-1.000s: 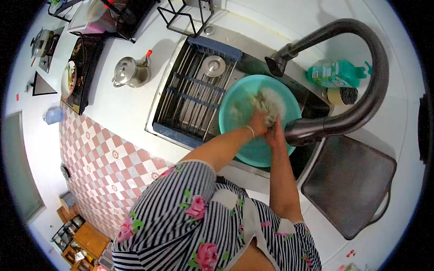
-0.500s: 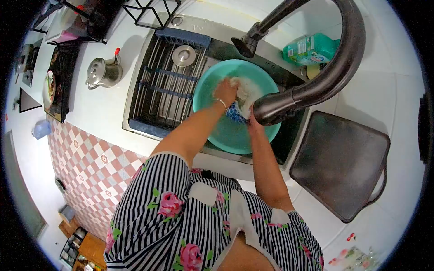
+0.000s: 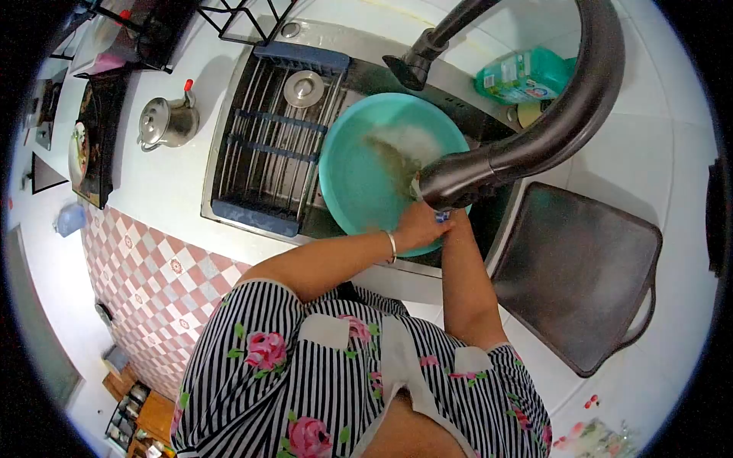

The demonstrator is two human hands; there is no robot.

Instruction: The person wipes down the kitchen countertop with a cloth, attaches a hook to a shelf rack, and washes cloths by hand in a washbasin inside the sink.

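A round teal basin (image 3: 347, 179) with cloudy, foamy water sits in the sink. A blurred pale brownish cloth (image 3: 398, 164) lies across the water and runs under the faucet head. At the basin's near edge, my left hand (image 3: 420, 226), with a bracelet at its wrist, has its fingers closed on a small blue and white patterned part of cloth. My right hand (image 3: 456, 219) touches it from the right side, partly covered by the faucet, and its fingers are mostly hidden. The dark faucet (image 3: 489, 168) curves over the basin's right side.
Left in the sink is a rack with blue ends (image 3: 256, 217). A metal teapot (image 3: 172, 122) stands on the left counter. A green bottle (image 3: 519, 75) is behind the faucet, and a dark rectangular tray (image 3: 576, 275) lies at the right. A black stove (image 3: 103, 126) is far left.
Both hands have moved toward the basin's near edge and come together below the faucet head. The blue patterned part has moved with them. The view has shifted right since the earliest frame.
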